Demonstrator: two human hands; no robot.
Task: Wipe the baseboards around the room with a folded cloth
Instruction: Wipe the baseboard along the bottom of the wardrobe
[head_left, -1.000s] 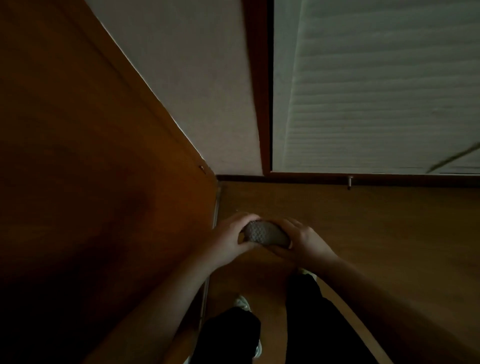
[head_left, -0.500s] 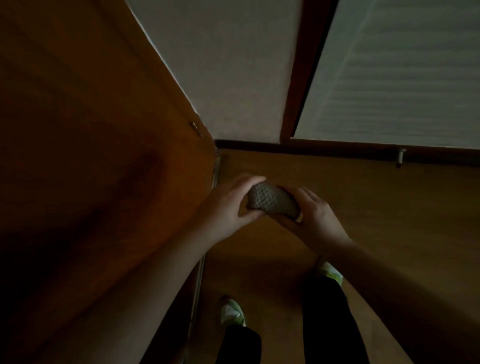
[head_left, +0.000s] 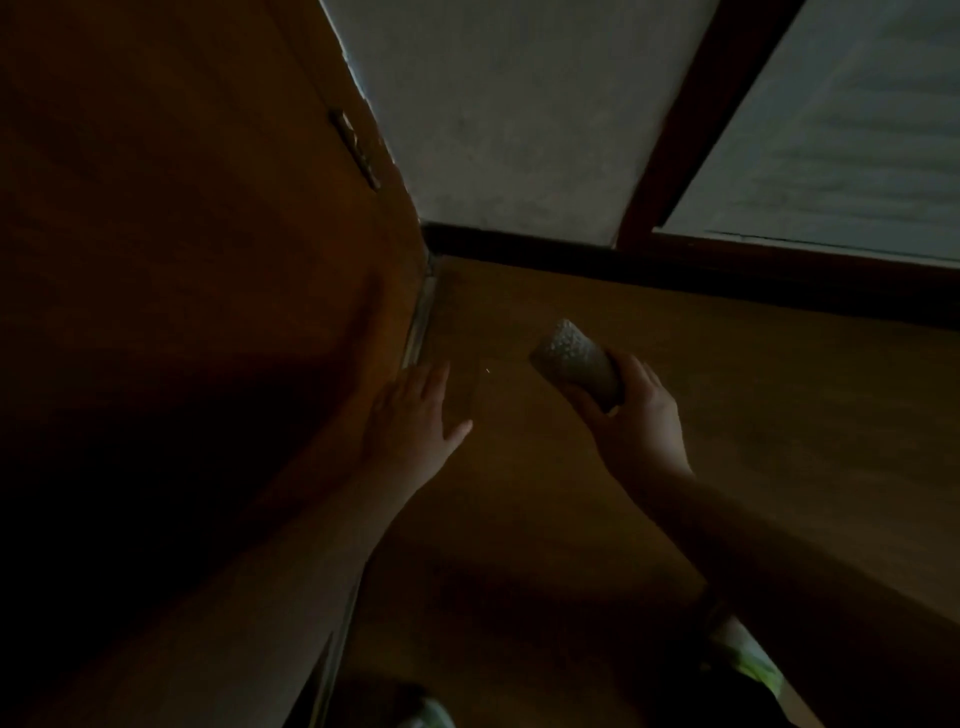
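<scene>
The folded grey cloth with a dotted weave (head_left: 575, 362) sits in the right hand (head_left: 636, 415), fingers and thumb curled round its lower end, its free end pointing up toward the corner and held above the brown wooden floor (head_left: 727, 415). Beyond that hand, well apart from the cloth, runs the dark wooden baseboard (head_left: 675, 270) along the foot of the pale textured wall (head_left: 509, 130); the cloth is not touching it. The left hand (head_left: 410, 415) is across from the right, fingers straight and spread, holding nothing, close against the brown wooden door panel (head_left: 182, 260); whether it touches is unclear in the dim light.

Judging from this, the reach to the baseboard is yet to come. The grip takes only one end, so pressing could make the fold open or slip. Poor light may also leave the corner stretch missed.
</scene>
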